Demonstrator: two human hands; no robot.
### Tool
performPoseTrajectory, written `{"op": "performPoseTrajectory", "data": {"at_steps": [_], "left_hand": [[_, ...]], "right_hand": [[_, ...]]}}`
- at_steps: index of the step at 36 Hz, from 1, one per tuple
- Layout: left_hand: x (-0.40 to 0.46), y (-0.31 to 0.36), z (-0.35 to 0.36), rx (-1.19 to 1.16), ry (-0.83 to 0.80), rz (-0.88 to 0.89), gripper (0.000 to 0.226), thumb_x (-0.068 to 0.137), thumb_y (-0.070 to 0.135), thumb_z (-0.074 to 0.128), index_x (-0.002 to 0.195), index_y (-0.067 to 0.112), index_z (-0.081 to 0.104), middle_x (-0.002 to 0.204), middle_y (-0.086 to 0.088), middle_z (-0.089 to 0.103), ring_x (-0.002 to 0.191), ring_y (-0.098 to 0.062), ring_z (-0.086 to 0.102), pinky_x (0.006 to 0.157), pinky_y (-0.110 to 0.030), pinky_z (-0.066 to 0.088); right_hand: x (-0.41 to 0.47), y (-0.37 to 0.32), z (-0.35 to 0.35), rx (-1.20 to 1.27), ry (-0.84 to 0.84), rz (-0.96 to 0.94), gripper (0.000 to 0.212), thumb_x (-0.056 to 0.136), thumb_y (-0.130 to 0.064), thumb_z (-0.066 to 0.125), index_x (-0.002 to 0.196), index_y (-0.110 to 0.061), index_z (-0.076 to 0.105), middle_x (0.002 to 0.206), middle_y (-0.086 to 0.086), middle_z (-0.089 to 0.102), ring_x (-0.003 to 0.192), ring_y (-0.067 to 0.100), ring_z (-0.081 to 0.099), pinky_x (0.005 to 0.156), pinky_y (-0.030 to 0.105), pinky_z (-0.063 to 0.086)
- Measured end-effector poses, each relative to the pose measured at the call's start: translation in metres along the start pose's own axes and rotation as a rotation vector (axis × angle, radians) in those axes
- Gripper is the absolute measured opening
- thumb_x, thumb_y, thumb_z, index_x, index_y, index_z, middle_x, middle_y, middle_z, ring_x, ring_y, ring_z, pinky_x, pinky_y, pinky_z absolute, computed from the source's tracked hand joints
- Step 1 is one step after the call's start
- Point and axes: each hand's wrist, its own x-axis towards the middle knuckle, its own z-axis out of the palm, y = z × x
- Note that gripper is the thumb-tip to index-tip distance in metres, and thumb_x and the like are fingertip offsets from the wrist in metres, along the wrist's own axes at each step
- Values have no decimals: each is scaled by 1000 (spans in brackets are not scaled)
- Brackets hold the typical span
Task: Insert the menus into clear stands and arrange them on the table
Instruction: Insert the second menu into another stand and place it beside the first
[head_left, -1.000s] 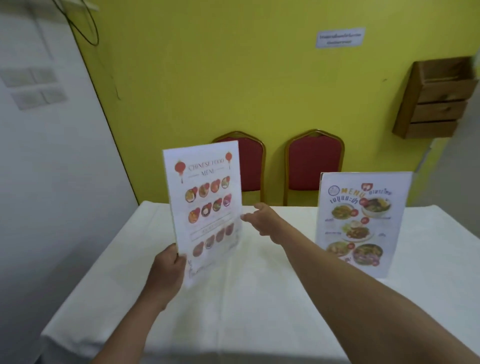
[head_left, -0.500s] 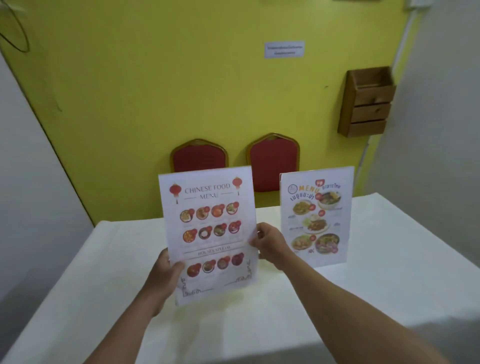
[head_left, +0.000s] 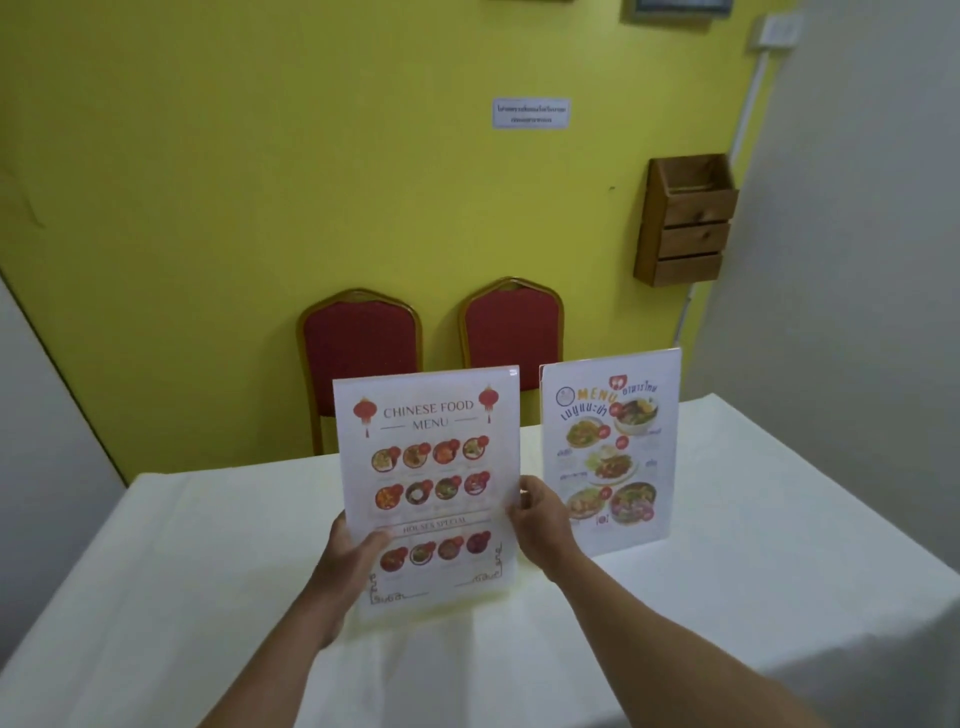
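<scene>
The Chinese food menu in its clear stand is upright at the middle of the white-clothed table, its base at or just above the cloth. My left hand grips its lower left edge, thumb on the front. My right hand pinches its right edge. A second clear stand with a Thai menu stands upright on the table just to the right, a narrow gap between the two.
Two red chairs stand behind the table against the yellow wall. A wooden wall rack hangs at the right. A grey wall closes the left side, another the right.
My right hand reached in and took hold of the Chinese menu stand's right edge. The stand turned to face me squarely and came lower, beside the Thai menu stand.
</scene>
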Motion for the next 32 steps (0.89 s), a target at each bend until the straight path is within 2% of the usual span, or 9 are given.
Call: {"op": "performPoseTrajectory", "data": {"at_steps": [4, 13, 15, 17, 19, 24, 27, 29, 32], "left_hand": [[4, -6, -1, -10, 2, -24, 22, 93, 10, 50, 94, 32, 53, 99, 7, 67, 85, -12, 64, 63, -29, 46], [19, -21, -7, -19, 19, -22, 26, 92, 10, 52, 103, 33, 55, 101, 4, 70, 89, -18, 67, 59, -27, 50], [24, -24, -9, -27, 19, -30, 27, 91, 12, 54, 104, 35, 55, 103, 3, 71, 90, -19, 67, 59, -29, 51], [30, -29, -11, -36, 15, -40, 30, 88, 17, 58, 108, 38, 54, 107, 0, 72, 92, -23, 69, 63, -35, 55], [35, -34, -13, -39, 10, -47, 33, 86, 18, 60, 110, 40, 54, 109, -1, 72, 93, -26, 71, 68, -42, 58], [44, -43, -14, -38, 21, -55, 39, 85, 12, 60, 112, 38, 49, 110, -4, 70, 95, -30, 69, 81, -54, 57], [47, -41, -13, -34, 36, -54, 43, 84, 12, 61, 120, 32, 46, 113, -6, 68, 94, -29, 69, 77, -49, 59], [49, -41, -13, -32, 40, -59, 51, 75, 20, 63, 121, 31, 45, 113, -6, 67, 93, -28, 69, 71, -44, 59], [51, -44, -13, -25, 44, -69, 55, 72, 22, 64, 123, 32, 44, 114, -5, 67, 93, -28, 68, 68, -41, 58]], "right_hand": [[1, 5, 5, 6, -10, 2, 26, 88, -3, 41, 101, -12, 62, 98, 7, 70, 89, 25, 66, 78, 40, 58], [4, 9, 16, 45, -27, -9, 34, 86, 0, 41, 109, -15, 61, 99, 5, 70, 90, 22, 66, 77, 34, 57], [5, 8, 15, 41, -29, -6, 35, 86, 1, 41, 111, -14, 60, 100, 5, 70, 90, 22, 66, 72, 28, 56], [5, 7, 14, 33, -42, -4, 33, 87, 0, 41, 111, -13, 59, 97, 3, 68, 85, 18, 65, 63, 18, 51], [4, 7, 14, 32, -57, -5, 32, 89, -1, 40, 112, -15, 58, 95, 1, 68, 83, 15, 65, 60, 14, 49], [1, 10, 14, 43, -98, -7, 37, 87, 2, 40, 116, -16, 55, 101, 2, 69, 87, 16, 67, 62, 18, 55], [3, 15, 15, 68, -122, -4, 43, 85, 2, 40, 119, -18, 55, 107, 2, 70, 96, 20, 68, 77, 32, 61], [4, 16, 15, 72, -134, -13, 42, 85, 1, 41, 119, -20, 55, 109, 2, 70, 99, 22, 68, 84, 43, 59], [4, 16, 15, 84, -146, -11, 39, 86, -1, 44, 118, -22, 54, 109, 1, 69, 99, 22, 68, 85, 47, 58]]}}
